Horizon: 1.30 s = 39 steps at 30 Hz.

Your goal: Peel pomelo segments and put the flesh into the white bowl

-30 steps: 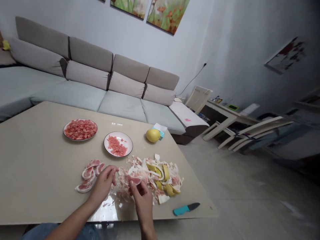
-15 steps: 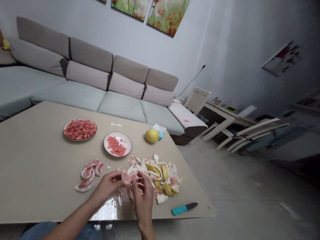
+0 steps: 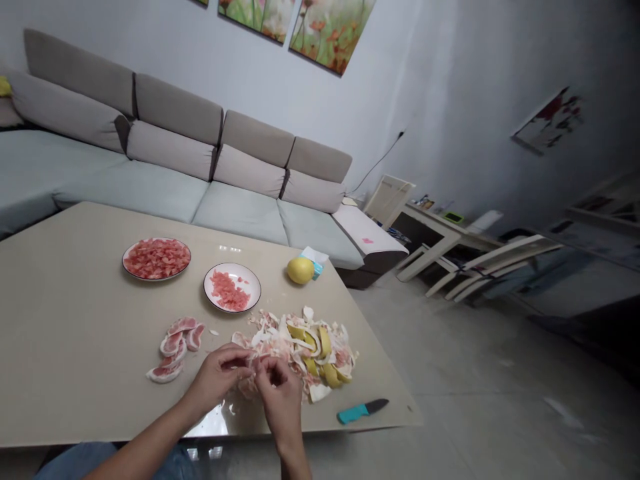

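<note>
My left hand [image 3: 216, 379] and my right hand [image 3: 280, 395] meet over the near part of the beige table [image 3: 75, 320], fingers pinched together on a pink pomelo segment [image 3: 256, 364] between them. Just behind them lies a heap of white pith and yellow peel [image 3: 305, 347]. Several unpeeled pink segments [image 3: 173, 347] lie to the left of my left hand. Farther back stand a small white plate [image 3: 232, 287] with a few flesh pieces and a larger plate [image 3: 157, 259] heaped with pink flesh.
A knife with a teal handle [image 3: 361, 411] lies near the table's right front corner. A whole yellow fruit [image 3: 300, 271] and a tissue pack [image 3: 314, 259] sit at the far edge. A grey sofa [image 3: 200, 173] runs behind the table; chairs and a desk stand at right.
My left hand moved right from the loose segments to join my right hand. Both now pinch one segment close together. The view shifted slightly.
</note>
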Each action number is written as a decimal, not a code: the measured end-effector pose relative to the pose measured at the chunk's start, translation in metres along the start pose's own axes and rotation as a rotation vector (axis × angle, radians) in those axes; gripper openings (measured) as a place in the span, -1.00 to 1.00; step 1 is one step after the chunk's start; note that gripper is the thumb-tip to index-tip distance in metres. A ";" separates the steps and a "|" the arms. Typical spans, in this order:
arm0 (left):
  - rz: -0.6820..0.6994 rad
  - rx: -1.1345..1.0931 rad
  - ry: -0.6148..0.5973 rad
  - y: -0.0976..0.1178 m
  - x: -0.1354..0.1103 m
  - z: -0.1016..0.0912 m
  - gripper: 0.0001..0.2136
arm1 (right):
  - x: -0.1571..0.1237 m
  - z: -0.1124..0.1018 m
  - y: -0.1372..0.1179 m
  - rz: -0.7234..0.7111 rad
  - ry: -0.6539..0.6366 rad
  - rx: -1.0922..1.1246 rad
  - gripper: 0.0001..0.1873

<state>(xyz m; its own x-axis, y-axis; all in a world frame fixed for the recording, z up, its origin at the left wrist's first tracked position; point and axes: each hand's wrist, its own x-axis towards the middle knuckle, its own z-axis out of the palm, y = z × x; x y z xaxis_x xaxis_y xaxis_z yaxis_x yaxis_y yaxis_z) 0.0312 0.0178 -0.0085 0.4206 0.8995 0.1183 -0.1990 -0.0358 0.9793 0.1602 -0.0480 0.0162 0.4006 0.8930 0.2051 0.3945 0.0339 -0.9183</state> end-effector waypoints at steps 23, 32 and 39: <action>-0.322 -0.520 0.125 0.005 0.008 -0.022 -0.67 | 0.005 -0.049 0.047 -0.143 0.114 -0.265 -0.77; -0.302 -0.348 -0.019 0.010 0.001 -0.010 -0.58 | 0.012 -0.021 0.034 -0.250 -0.031 -0.281 -0.64; -0.136 -0.107 -0.043 0.007 0.004 -0.008 -0.66 | 0.009 0.001 -0.001 -0.218 -0.118 -0.168 -0.81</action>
<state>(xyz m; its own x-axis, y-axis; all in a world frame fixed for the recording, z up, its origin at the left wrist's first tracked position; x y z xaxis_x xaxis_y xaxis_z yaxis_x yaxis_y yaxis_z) 0.0241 0.0249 -0.0029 0.4872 0.8733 -0.0048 -0.2298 0.1335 0.9640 0.1624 -0.0395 0.0185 0.1962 0.9193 0.3411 0.5957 0.1646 -0.7862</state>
